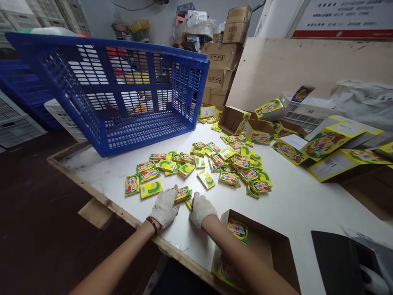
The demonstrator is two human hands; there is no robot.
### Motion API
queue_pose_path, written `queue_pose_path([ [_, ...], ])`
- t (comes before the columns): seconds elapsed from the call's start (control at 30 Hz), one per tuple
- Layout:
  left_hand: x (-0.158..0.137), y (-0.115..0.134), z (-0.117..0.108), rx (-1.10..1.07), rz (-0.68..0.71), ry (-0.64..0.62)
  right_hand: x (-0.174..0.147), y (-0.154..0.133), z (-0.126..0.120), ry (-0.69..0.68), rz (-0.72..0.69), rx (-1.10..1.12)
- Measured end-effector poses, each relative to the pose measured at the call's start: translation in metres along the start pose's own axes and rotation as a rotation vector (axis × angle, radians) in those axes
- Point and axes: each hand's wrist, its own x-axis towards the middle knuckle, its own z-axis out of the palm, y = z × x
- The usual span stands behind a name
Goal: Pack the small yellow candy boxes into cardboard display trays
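My left hand [165, 208], in a white knitted glove with bare fingertips, grips a small yellow-green printed box [183, 194] by its left end, low over the table. Close beside it, my right hand [201, 209] is gloved the same way, its fingers curled at the edge of another small box [188, 204] that is mostly hidden. A loose small box [206, 180] lies flat just beyond both hands. Many more of these boxes [229, 178] are heaped and spread behind it. Under my right forearm stands an open carton [281, 246] with small boxes inside.
A large blue plastic crate [147, 123] lies on its side at the back left of the white table [288, 200]. Opened yellow-green cartons [327, 143] crowd the right side. A black flat object [333, 262] lies at the front right. The table has a wooden edge [123, 215].
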Motion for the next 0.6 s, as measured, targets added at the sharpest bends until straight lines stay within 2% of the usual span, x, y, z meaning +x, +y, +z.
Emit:
queue_pose_path([
  [0.1, 0.000, -0.015, -0.002, -0.004, -0.055, 0.015, -0.003, 0.009, -0.010, -0.001, 0.001, -0.013],
  [0.17, -0.005, -0.020, -0.003, -0.013, -0.074, 0.026, -0.019, 0.025, -0.026, 0.037, -0.038, -0.002],
  [0.3, -0.011, -0.017, -0.006, -0.055, -0.052, 0.006, -0.076, 0.084, -0.067, 0.189, -0.188, 0.063],
  [0.37, -0.008, -0.010, -0.006, -0.058, -0.064, 0.001, -0.104, 0.116, -0.078, 0.206, -0.197, 0.071],
  [0.47, 0.000, 0.008, -0.002, 0.055, -0.124, -0.017, -0.127, 0.154, -0.065, 0.148, -0.131, 0.049],
  [0.53, 0.006, 0.021, 0.002, 0.112, -0.146, -0.034, -0.127, 0.166, -0.043, 0.119, -0.109, 0.021],
  [0.6, 0.008, 0.031, 0.005, 0.070, -0.130, -0.030, -0.118, 0.170, -0.019, 0.097, -0.133, 0.022],
])
